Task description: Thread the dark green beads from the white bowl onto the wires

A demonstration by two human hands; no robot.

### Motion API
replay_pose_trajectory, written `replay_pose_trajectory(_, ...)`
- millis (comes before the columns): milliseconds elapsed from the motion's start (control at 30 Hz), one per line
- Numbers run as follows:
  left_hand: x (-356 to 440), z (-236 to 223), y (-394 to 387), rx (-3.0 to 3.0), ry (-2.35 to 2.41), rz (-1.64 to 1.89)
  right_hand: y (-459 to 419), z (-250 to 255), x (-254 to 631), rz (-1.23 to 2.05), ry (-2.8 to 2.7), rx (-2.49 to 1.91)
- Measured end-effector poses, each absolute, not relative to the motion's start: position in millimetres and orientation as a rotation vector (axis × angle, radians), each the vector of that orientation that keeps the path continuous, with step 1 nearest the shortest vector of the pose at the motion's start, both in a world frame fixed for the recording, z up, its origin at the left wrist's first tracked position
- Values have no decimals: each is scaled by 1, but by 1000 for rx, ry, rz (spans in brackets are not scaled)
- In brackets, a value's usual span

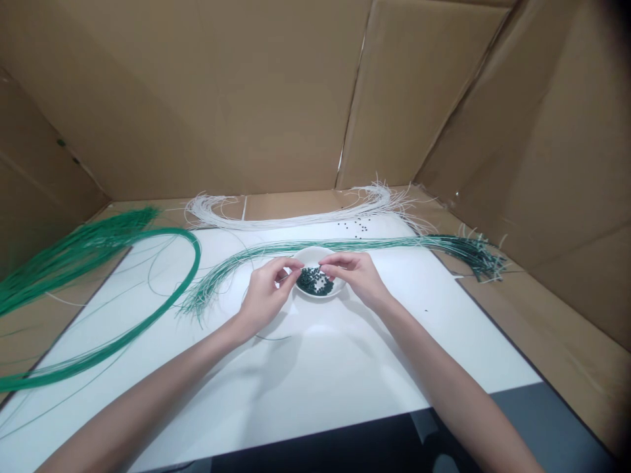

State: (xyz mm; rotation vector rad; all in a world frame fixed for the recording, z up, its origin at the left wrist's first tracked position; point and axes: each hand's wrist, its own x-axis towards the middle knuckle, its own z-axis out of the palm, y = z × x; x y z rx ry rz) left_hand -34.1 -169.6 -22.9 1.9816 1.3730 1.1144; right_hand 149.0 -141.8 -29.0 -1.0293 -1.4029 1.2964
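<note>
A small white bowl (314,255) holds many tiny dark green beads (309,281), with a bare patch among them. Over its left rim, my left hand (266,292) pinches a thin strand (282,279) between thumb and forefinger. The strand's lower part seems to curve out below that hand onto the white sheet. At the bowl's right side my right hand (359,279) is closed in a pinch, its fingertips pointing towards the left ones. A dark speck at those fingertips looks like a bead. The two pinches are a short gap apart.
Behind the bowl a bundle of green strands (276,248) with dark beaded right ends (476,253) crosses the white sheet (315,394). White strands (296,224) lie farther back, near loose beads (362,228). A large green coil (194,263) is at left. Cardboard walls (221,98) surround the table.
</note>
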Motion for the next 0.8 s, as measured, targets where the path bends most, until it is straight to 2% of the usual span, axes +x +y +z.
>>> replay_pose_trajectory(800, -33, -26, -172, 2007, 1338, 1073, -141, -36, 146, 1189, -1566, -1013)
